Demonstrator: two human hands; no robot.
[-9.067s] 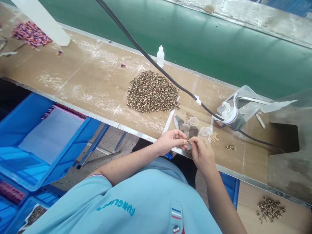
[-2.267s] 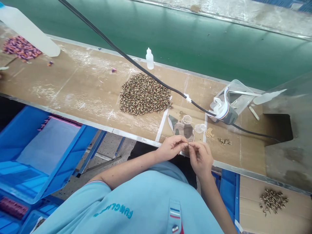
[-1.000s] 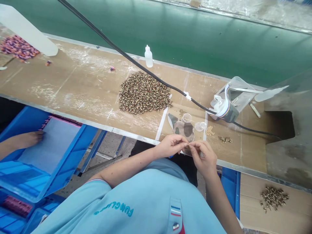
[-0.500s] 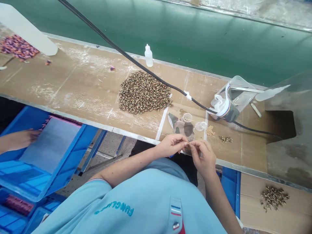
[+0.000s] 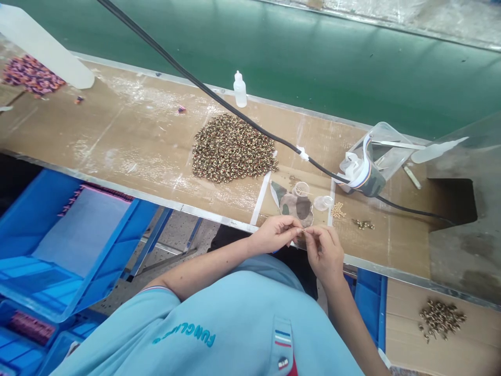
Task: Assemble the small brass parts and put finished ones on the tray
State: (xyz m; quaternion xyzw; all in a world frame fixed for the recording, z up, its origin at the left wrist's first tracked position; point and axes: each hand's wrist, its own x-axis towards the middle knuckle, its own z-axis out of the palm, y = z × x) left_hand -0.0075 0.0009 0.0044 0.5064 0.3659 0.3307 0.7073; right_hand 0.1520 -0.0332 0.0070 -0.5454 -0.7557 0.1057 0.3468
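At the table's near edge my left hand [image 5: 275, 233] and my right hand [image 5: 325, 251] meet fingertip to fingertip, both pinched closed. Whatever sits between them is too small and too covered to name. Just beyond my fingers lies a camouflage-patterned cloth [image 5: 288, 202]. A small round clear dish [image 5: 301, 189] rests at the cloth's far edge, and a second clear round container [image 5: 321, 203] is right of it. Further right are a little heap of tan beads [image 5: 337, 210] and several brown-and-gold pieces [image 5: 363, 224].
A large pile of brown-and-gold pieces [image 5: 235, 149] lies mid-table, a squeeze bottle [image 5: 240, 90] behind it. A black cable [image 5: 211, 95] crosses above. A clear plastic bin [image 5: 391, 136] stands right. Blue crates [image 5: 117, 245] sit left below the edge; more pieces [image 5: 442, 318] lie on cardboard at right.
Another person's hand at the blue crate on the left has gone out of view. My right hand has shifted very slightly left; my left hand stays in place.
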